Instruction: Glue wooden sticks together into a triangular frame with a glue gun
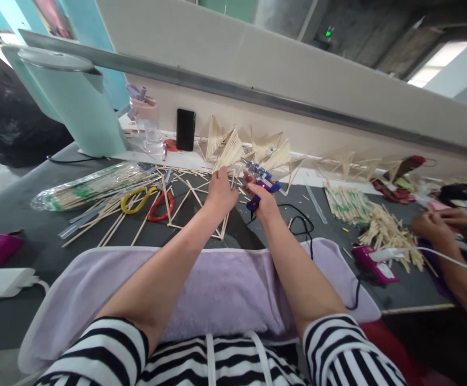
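My right hand (263, 199) is wrapped round a blue hot glue gun (271, 186), its nozzle pointing up and left toward the stick models. Close beside it, my left hand (222, 190) has its fingers bent in a pinch on a frame of thin wooden sticks (177, 208). That frame lies on the dark table, partly hidden by my left hand and forearm. Just beyond my fingertips rises a fan of closely set sticks (230, 149); whether it is joined to the frame I cannot tell.
Left of the frame lie yellow-handled scissors (134, 200), a red-handled tool (161, 207) and bagged sticks (92, 187). A phone (186, 130), a bottle (148, 126) and a mint-green bin (70, 104) stand behind. Stick piles (386, 228) and a co-worker's hands (436, 225) are at right.
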`<state>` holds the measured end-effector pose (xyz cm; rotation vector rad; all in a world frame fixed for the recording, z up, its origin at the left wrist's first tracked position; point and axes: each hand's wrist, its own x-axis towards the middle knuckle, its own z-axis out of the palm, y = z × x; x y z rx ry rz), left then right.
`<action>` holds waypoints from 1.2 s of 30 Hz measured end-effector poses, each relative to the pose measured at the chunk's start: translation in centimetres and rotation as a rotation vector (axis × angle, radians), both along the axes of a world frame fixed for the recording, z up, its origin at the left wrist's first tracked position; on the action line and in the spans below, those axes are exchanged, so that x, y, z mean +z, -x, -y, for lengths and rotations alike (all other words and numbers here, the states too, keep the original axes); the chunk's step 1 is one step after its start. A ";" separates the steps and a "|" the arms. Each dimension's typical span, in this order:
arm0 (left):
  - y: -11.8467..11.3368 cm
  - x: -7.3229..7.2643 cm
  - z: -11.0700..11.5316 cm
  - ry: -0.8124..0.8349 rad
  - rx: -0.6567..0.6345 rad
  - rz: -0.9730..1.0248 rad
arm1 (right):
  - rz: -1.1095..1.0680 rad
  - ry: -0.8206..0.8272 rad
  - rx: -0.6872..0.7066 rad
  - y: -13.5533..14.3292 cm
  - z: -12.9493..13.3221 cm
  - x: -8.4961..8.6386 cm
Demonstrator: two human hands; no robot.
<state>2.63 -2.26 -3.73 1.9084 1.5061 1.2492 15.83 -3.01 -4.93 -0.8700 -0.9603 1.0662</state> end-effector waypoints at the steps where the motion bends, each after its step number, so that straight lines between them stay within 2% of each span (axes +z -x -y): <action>1: 0.0 0.0 0.0 0.002 0.003 -0.001 | -0.034 0.005 0.038 -0.1 0.0 -0.3; 5: 0.1 0.1 0.1 -0.001 0.010 -0.030 | -0.092 0.008 0.145 -0.2 -0.2 -1.0; 17: 0.8 0.9 0.4 0.010 0.002 -0.096 | -0.077 0.012 0.282 0.9 -0.2 -1.2; 23: 1.7 2.1 0.5 0.085 -0.002 -0.197 | -0.138 0.021 0.279 1.2 -0.1 -1.3; 27: 2.2 2.9 0.8 0.078 -0.030 -0.253 | -0.184 0.022 0.287 1.3 -0.2 -1.5; 36: 2.2 3.1 0.5 0.082 -0.064 -0.304 | -0.215 0.001 0.285 1.0 -0.6 -2.2</action>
